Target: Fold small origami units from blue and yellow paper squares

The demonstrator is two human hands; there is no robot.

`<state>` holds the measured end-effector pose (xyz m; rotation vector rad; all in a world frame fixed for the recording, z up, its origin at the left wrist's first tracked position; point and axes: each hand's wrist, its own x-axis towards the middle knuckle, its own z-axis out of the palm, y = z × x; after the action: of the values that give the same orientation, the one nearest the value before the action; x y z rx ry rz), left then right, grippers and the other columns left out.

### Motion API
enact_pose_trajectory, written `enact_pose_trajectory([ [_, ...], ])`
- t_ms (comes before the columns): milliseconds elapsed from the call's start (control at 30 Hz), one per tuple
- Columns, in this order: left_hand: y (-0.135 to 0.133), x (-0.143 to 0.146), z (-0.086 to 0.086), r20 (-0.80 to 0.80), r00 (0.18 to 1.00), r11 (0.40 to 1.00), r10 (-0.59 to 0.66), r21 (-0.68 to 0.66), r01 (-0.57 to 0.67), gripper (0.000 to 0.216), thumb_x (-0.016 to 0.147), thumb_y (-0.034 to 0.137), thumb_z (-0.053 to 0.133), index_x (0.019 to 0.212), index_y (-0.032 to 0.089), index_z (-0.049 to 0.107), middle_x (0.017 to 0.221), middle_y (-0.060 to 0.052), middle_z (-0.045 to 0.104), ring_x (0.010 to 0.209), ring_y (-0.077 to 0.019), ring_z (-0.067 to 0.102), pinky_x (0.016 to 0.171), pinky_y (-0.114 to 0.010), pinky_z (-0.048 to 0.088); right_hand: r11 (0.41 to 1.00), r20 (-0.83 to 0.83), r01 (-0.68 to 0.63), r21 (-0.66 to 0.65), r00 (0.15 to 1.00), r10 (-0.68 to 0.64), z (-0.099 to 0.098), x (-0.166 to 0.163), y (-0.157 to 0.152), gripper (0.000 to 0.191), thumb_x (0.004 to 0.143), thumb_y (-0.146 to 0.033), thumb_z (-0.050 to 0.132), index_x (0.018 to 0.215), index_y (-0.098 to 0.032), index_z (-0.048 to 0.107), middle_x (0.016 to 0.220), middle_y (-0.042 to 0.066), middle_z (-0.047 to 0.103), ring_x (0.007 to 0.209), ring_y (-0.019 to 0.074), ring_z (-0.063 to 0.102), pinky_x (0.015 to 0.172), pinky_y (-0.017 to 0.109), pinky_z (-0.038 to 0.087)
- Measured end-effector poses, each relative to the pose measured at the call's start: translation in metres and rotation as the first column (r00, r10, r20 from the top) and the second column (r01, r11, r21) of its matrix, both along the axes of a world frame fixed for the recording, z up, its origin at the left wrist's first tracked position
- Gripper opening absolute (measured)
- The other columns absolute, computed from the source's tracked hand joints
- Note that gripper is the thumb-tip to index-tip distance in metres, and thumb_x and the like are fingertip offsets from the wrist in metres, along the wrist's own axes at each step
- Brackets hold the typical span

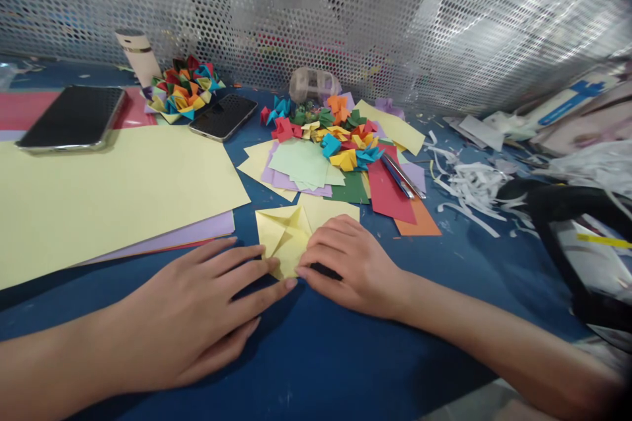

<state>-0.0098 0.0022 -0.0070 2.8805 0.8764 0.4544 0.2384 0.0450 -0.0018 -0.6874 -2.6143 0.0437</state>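
Note:
A creased yellow square of origami paper lies on the blue table in front of me, with fold lines crossing it and a raised flap at its upper left. My left hand is flat and open, its fingertips resting on the paper's lower left edge. My right hand is closed, thumb and fingers pinching the paper's lower right edge. Part of the sheet is hidden under the right hand. Behind it lie loose paper squares in green, purple and yellow.
Several folded paper pieces are heaped at the back beside a clear jar. Large yellow sheets, two phones and a white bottle are left. Tweezers and white paper strips lie right, near a black strap.

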Motion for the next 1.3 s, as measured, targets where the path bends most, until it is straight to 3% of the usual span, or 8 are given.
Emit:
enact_pose_trajectory([
  [200,0.0033,-0.0009,-0.0001,-0.006,1.0,0.999,-0.015,0.038,0.015,0.038,0.096,0.031,0.044,0.132,0.028,0.056,0.124,0.002,0.066,0.115,-0.0216,0.058,0.099,-0.038,0.039,0.996,-0.008,-0.007,0.092,1.0,0.007,-0.0036,-0.0016,0.001,0.019,0.093,-0.026,0.057,0.079,-0.017,0.066,0.075,0.002,0.066,0.073,0.0148,0.056,0.072,0.031,0.039],
  [533,-0.0002,0.0011,-0.0033,0.021,1.0,0.999,0.022,0.047,-0.023,0.037,0.098,0.03,0.038,0.13,0.028,0.058,0.125,0.003,0.066,0.118,-0.02,0.056,0.102,-0.037,0.034,0.995,-0.009,-0.016,0.097,1.0,0.017,-0.0042,-0.0006,0.0029,0.017,0.092,-0.026,0.059,0.08,-0.016,0.066,0.076,0.002,0.066,0.073,0.0154,0.057,0.072,0.031,0.04],
  [833,0.0014,0.0009,-0.0016,-0.001,1.0,0.996,0.006,0.091,-0.006,0.035,0.097,0.039,0.045,0.128,0.028,0.058,0.121,0.004,0.067,0.115,-0.0193,0.056,0.102,-0.035,0.033,0.998,-0.06,-0.005,0.057,0.998,0.008,-0.0059,-0.0017,0.0032,0.01,0.087,-0.023,0.062,0.08,-0.016,0.061,0.075,0.003,0.065,0.073,0.0163,0.057,0.071,0.032,0.04],
  [1100,-0.0002,0.0034,-0.0044,-0.024,0.999,0.993,0.028,0.118,-0.025,0.034,0.097,0.041,0.043,0.125,0.029,0.06,0.119,0.004,0.068,0.116,-0.0199,0.055,0.104,-0.036,0.03,0.969,0.023,-0.199,0.144,0.98,0.197,0.001,0.0037,-0.0023,0.01,0.084,-0.019,0.057,0.085,-0.016,0.067,0.071,0.0,0.065,0.067,0.0154,0.054,0.072,0.038,0.038],
  [1300,-0.0005,0.0027,-0.0043,-0.029,0.999,0.993,0.037,0.117,-0.033,0.034,0.098,0.042,0.043,0.125,0.029,0.06,0.119,0.004,0.068,0.115,-0.0201,0.056,0.103,-0.036,0.031,0.958,0.031,-0.213,0.192,0.977,0.211,0.0011,0.0052,-0.0032,0.015,0.085,-0.021,0.056,0.092,-0.017,0.068,0.071,0.0,0.065,0.068,0.0146,0.055,0.072,0.037,0.038],
])
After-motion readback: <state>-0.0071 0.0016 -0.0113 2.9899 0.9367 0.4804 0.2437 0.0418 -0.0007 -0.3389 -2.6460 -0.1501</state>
